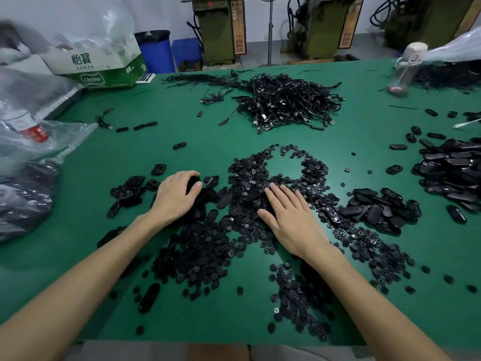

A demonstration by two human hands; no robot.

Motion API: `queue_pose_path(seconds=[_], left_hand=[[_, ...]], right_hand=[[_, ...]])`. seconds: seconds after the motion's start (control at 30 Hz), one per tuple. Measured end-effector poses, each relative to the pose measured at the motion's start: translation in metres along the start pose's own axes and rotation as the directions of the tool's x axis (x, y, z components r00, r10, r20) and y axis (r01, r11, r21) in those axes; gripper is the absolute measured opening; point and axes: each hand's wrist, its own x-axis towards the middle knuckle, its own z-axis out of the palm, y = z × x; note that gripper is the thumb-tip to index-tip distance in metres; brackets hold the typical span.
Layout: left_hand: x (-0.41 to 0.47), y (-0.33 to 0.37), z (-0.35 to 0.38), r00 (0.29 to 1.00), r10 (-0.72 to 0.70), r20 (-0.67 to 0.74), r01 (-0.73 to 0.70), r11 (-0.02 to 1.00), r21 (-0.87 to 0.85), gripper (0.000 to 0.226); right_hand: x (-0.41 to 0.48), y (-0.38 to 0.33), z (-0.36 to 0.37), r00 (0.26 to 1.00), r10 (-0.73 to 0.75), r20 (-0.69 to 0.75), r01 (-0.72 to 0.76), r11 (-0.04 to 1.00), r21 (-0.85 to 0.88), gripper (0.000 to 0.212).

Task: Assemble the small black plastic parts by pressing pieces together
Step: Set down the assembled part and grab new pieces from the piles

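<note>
discs (247, 173), small, black and far too many to count, sprawl in one heap across the green table (145, 105). the right hand (294, 222) lies flat on the heap's middle, fingers straight and slightly spread. just left of the heap, the left hand (177, 196) curls round one black oval shell (194, 183). two loose piles of oval shells (374, 209) lie right of the heap, one cable tangle (286, 100) lies behind it, and one cardboard box (104, 71) stands far behind it to the left.
</note>
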Motion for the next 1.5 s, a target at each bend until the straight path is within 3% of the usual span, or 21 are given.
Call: queue_pose_path(seconds=[0.1,0.23,0.33,0.47,0.63,0.8,0.87,0.97,1.03,1.13,1.2,1.33,1.5], left_hand=[[-0.006,0.01,-0.007,1.0,-0.001,0.007,0.001,1.0,0.024,0.038],[0.008,0.003,-0.023,0.988,0.029,-0.151,-0.029,1.0,0.002,0.035],[0.023,-0.029,-0.035,0.976,-0.091,-0.2,0.094,0.996,0.007,0.04],[0.022,-0.074,-0.034,0.945,-0.306,-0.118,0.306,0.952,-0.018,0.056],[0.015,-0.07,-0.028,0.977,-0.213,-0.005,0.213,0.975,0.059,0.054],[-0.01,-0.037,-0.023,0.987,-0.151,0.06,0.154,0.987,-0.052,0.048],[-0.022,-0.021,-0.02,0.985,-0.143,0.092,0.158,0.97,-0.184,0.047],[-0.031,-0.007,-0.029,0.975,-0.199,0.099,0.22,0.8,-0.558,0.038],[-0.03,-0.01,-0.037,0.968,-0.244,0.05,0.212,0.703,-0.679,0.028],[-0.028,-0.032,-0.048,0.921,-0.352,-0.167,0.197,0.79,-0.58,0.028],[-0.029,-0.056,-0.048,0.86,-0.431,-0.272,0.277,0.843,-0.461,0.034],[-0.03,-0.083,-0.037,0.868,-0.484,-0.114,0.449,0.862,-0.236,0.051],[-0.04,-0.055,-0.025,0.932,-0.359,-0.054,0.333,0.905,-0.263,0.053]], right_hand=[[0.0,-0.001,-0.001,1.0,0.006,0.004,-0.006,1.0,0.0,0.076],[0.0,-0.001,0.0,1.0,0.008,-0.002,-0.008,1.0,-0.004,0.074],[0.0,-0.001,0.0,1.0,0.007,-0.006,-0.007,1.0,-0.007,0.073],[0.001,0.0,0.003,1.0,0.008,-0.007,-0.008,1.0,-0.024,0.075],[0.002,0.001,0.004,1.0,0.007,-0.004,-0.007,1.0,-0.022,0.077],[0.001,0.0,0.001,1.0,0.008,0.005,-0.008,0.999,-0.031,0.076],[0.001,0.0,0.001,1.0,0.007,0.012,-0.006,1.0,-0.027,0.076],[0.001,0.0,0.001,1.0,0.003,0.012,-0.003,1.0,-0.02,0.078],[0.002,0.001,0.002,1.0,0.002,0.012,-0.002,1.0,-0.014,0.08],[0.003,0.002,0.002,1.0,0.003,0.011,-0.003,1.0,-0.008,0.083],[0.003,0.002,0.002,1.0,0.004,0.008,-0.004,1.0,-0.009,0.084],[0.004,0.003,0.003,1.0,0.003,0.007,-0.003,1.0,-0.014,0.083],[0.003,0.002,0.002,1.0,0.0,0.007,0.0,1.0,-0.016,0.081]])
